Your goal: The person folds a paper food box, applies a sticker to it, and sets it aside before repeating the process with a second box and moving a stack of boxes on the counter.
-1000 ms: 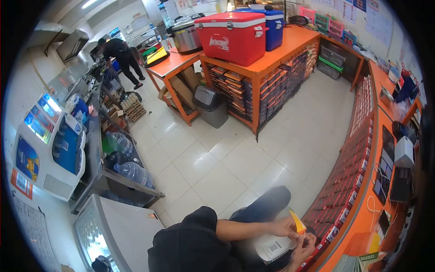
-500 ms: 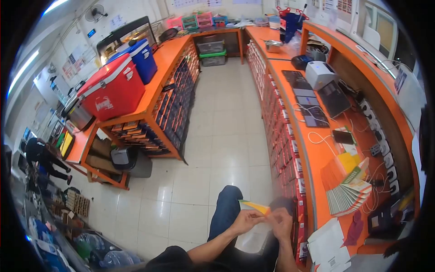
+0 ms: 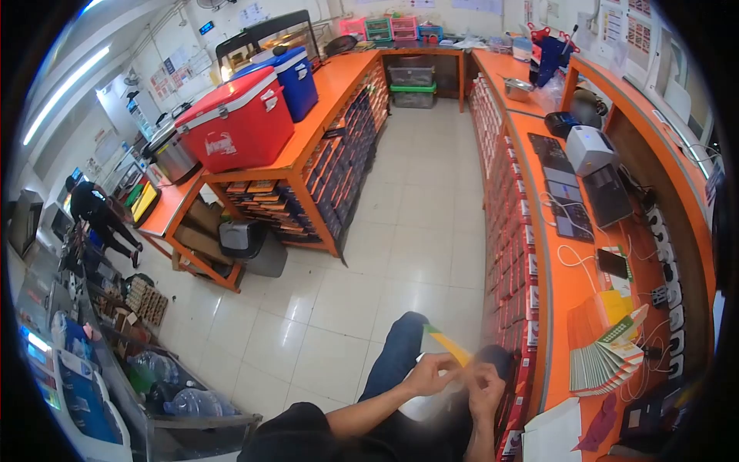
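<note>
A narrow yellow-and-green folded paper piece (image 3: 453, 347) slants up from between my two hands, held over my lap. My left hand (image 3: 431, 374) pinches its lower part with thumb and fingertips. Close beside it, my right hand (image 3: 486, 387) also has its fingers closed at the paper's lower end, partly blurred. To the right, on the orange counter (image 3: 556, 308), lies a fanned stack of similar printed papers (image 3: 604, 360). A white sheet or flattened carton (image 3: 553, 435) sits nearer to me.
Right counter holds a phone (image 3: 612, 263), cables and a white printer (image 3: 591, 149). Red boxes (image 3: 508, 308) fill the shelf below. Across the tiled aisle stand a red cooler (image 3: 235, 123), a blue cooler (image 3: 292, 83) and a grey bin (image 3: 254, 248). Another person (image 3: 100, 215) stands far left.
My view has turned left, so the room sits further right in the picture. Both hands stay close together at the folded paper, whose angle is steeper now.
</note>
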The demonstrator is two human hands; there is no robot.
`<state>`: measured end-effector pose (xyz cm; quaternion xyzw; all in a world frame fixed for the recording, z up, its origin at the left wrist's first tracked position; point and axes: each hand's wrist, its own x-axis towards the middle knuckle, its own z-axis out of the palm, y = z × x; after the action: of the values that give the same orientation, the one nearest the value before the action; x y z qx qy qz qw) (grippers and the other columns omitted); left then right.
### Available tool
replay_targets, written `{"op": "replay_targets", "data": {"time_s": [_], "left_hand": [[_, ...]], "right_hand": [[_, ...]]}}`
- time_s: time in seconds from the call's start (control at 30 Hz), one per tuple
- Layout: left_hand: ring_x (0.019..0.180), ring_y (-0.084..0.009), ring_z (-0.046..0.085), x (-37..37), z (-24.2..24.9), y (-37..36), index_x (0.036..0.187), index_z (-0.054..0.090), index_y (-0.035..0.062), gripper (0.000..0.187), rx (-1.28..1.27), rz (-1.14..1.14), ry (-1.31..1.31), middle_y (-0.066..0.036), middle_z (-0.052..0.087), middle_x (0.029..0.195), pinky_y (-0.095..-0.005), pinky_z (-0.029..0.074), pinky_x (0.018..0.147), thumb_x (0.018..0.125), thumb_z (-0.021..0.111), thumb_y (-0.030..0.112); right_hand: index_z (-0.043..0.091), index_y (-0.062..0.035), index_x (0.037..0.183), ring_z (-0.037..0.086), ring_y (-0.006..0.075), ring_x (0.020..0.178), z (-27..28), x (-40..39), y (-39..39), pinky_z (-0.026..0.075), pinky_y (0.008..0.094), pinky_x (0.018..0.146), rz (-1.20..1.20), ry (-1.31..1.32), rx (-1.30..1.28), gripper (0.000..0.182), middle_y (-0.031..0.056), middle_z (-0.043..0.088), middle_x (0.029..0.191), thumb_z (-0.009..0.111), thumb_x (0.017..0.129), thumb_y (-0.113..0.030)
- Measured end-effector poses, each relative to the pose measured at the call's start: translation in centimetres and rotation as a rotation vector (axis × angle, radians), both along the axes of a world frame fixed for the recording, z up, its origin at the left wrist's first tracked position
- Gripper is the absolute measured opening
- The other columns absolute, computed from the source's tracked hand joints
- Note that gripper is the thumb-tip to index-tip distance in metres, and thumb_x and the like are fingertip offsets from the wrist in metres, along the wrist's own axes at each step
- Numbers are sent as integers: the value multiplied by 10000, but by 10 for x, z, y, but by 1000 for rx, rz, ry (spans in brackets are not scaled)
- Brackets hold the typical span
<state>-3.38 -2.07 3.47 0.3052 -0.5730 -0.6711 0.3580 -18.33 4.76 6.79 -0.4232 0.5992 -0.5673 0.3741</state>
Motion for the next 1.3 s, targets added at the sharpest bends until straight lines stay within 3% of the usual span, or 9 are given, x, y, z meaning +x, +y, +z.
{"op": "replay_targets", "data": {"time_s": [0.5, 0.57, 0.7, 0.83, 0.93, 1.07, 1.1, 1.17, 1.3], "left_hand": [[971, -192, 634, 2, 2, -7, 1190, 563, -42, 297, -97, 38, -19, -121, 658, 1012, -317, 502, 896, 912, 619, 49], [1091, -224, 585, 3, 6, -6, 1188, 573, -28, 339, -532, 40, -110, -135, 633, 1099, -346, 497, 913, 895, 661, 119], [1217, -200, 486, 1, 29, 13, 1257, 523, 5, 464, -80, -88, 35, -148, 552, 1249, -318, 499, 878, 882, 692, 220], [978, -158, 608, -5, 38, -4, 1158, 569, 6, 388, 373, 265, 186, -72, 640, 1064, -286, 517, 728, 904, 668, 283], [714, -151, 605, 13, 55, -20, 860, 592, 24, 198, -85, 274, -23, -58, 572, 722, -291, 487, 638, 891, 652, 209], [648, -238, 607, 32, 26, -9, 751, 553, 42, 139, -625, -28, -293, -114, 515, 638, -371, 476, 600, 749, 679, 102], [669, -273, 626, 34, 18, 2, 754, 579, 58, 121, -802, -132, -382, -108, 568, 659, -402, 483, 607, 715, 686, 99], [741, -315, 640, 45, 10, 20, 748, 621, 95, 51, -476, -550, -479, -87, 654, 738, -455, 488, 648, 725, 659, 120], [776, -314, 644, 59, -18, 42, 780, 617, 78, 175, -427, -572, -512, -99, 660, 757, -464, 485, 682, 874, 559, 215]], "right_hand": [[609, 33, 800, 591, 199, 876, 4, 32, -8, 475, 310, 779, -134, 222, -217, 99, 114, 599, 913, 694, 821, -13], [595, 34, 792, 587, 207, 899, -11, 30, -7, 473, 321, 795, -156, 253, -224, 108, 120, 594, 917, 701, 800, 17], [545, 39, 777, 595, 230, 868, -46, 16, -2, 498, 344, 793, -322, 297, -266, 151, 117, 574, 942, 689, 775, 86], [542, 38, 822, 608, 243, 914, -58, 19, -2, 502, 339, 825, -404, 340, -529, 141, 130, 566, 957, 666, 788, 97], [552, 17, 1110, 597, 211, 978, -61, 18, 9, 507, 318, 807, 310, -166, -157, 277, 117, 539, 1113, 659, 858, -19], [475, -24, 1267, 612, 183, 962, -49, 15, 28, 491, 285, 670, 223, -657, 107, 343, 102, 579, 1158, 525, 984, -212], [475, -24, 1267, 612, 183, 962, -50, 15, 32, 491, 285, 670, 222, -658, 119, 343, 102, 579, 1158, 525, 984, -212], [478, -21, 1248, 640, 177, 833, -54, 15, 34, 488, 265, 581, 438, -261, 347, 324, 97, 625, 1024, 532, 978, -190], [615, 47, 1020, 626, 153, 680, -74, 7, 48, 504, 289, 596, 483, 6, 511, 243, 74, 643, 834, 632, 941, -182]]}}
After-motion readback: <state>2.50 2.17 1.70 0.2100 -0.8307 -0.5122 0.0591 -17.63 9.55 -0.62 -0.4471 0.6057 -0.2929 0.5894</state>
